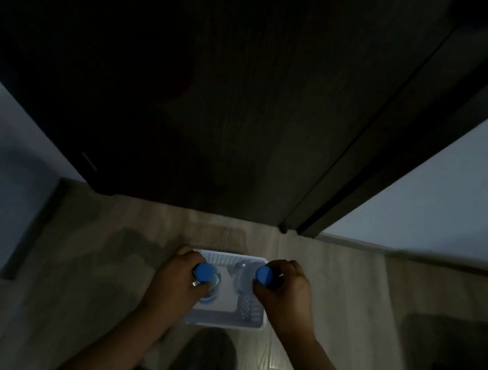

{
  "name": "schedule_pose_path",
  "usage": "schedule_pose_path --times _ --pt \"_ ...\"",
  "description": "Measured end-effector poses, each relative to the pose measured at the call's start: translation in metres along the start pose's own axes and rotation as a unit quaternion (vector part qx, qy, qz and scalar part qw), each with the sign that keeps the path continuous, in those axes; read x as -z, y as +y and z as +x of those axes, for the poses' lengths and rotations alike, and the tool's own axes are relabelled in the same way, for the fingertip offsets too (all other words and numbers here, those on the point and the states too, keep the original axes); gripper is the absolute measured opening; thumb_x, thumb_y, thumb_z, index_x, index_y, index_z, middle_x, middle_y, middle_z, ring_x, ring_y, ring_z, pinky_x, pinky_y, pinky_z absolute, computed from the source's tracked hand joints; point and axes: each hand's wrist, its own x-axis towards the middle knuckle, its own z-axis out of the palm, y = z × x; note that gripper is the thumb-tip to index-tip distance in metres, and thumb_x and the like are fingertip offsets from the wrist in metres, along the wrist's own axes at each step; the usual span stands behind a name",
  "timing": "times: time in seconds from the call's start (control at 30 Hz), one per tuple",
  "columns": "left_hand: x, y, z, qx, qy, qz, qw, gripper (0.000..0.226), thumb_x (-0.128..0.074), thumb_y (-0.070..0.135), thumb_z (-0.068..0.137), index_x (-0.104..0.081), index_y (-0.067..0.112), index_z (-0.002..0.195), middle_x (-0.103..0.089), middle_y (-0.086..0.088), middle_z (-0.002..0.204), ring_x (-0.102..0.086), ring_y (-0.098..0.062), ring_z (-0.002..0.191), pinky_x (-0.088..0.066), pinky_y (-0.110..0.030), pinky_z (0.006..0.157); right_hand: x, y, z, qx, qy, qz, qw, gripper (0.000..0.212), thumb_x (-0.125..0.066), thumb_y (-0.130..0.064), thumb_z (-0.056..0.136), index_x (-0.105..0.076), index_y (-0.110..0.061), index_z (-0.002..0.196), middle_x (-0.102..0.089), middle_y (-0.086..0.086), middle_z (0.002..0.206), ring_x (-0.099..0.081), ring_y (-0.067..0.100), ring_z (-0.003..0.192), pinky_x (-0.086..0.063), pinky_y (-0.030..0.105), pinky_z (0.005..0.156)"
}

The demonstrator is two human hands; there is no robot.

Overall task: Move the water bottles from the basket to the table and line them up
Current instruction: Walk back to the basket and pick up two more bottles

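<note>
Room: dim, with a dark wooden door (216, 91) straight ahead and pale walls (447, 191) on either side
Floor: light wood-look floor (78, 258), seen from above
Basket: a white basket (223, 259) with perforated walls sits on the floor just in front of the door
Left grip: the left grip (178, 280) is curled round the neck of the left bottle (204, 272), just under its blue cap
Right grip: the right grip (288, 295) is wrapped round the neck of the right bottle (264, 274), which also has a blue cap
Bottles: both stand upright over the basket, caps pointing up at the camera, one at each side; whether their bases rest on the basket bottom cannot be told
Between the hands: a clear ribbed shape (249, 307) lies in the basket, too dim to name for sure
Arms: both forearms reach in from the lower edge
</note>
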Motion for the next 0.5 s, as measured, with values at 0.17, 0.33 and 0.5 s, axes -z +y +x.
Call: schedule_pose_path --times 0.17,0.33,0.5 --pt "0.099 0.080 -0.052 0.020 0.019 -0.052 0.998 0.023 -0.076 0.020 0.074 -0.060 0.016 0.090 -0.056 0.003 0.097 -0.055 -0.006 0.079 -0.038 -0.009 0.068 0.091 -0.098 -0.054 0.009 0.035 0.026 0.999 0.037 -0.081 -0.018 0.071 -0.054 -0.033 0.093 -0.055 -0.014 0.096 -0.059 0.001 0.082 -0.050 0.012 0.065" --pt "0.200 0.158 -0.098 0.030 0.056 -0.117 0.991 0.023 -0.078 0.019 0.072 -0.061 0.019 0.087 -0.061 0.002 0.093 -0.059 -0.007 0.079 -0.047 -0.017 0.073 0.174 -0.203 -0.111 0.065 0.113 0.064 0.989 0.027 -0.077 -0.024 0.075 -0.058 -0.036 0.091 -0.056 -0.015 0.092 -0.057 -0.001 0.081 -0.049 0.017 0.067" --pt "0.291 0.222 -0.142 0.007 0.160 -0.183 0.970 0.027 -0.077 0.027 0.071 -0.056 0.036 0.086 -0.060 0.008 0.097 -0.061 -0.006 0.082 -0.048 -0.016 0.066 0.236 -0.297 -0.155 0.103 0.174 0.101 0.974 0.027 -0.069 -0.044 0.073 -0.061 -0.033 0.097 -0.051 -0.017 0.095 -0.053 -0.008 0.089 -0.048 0.013 0.068"
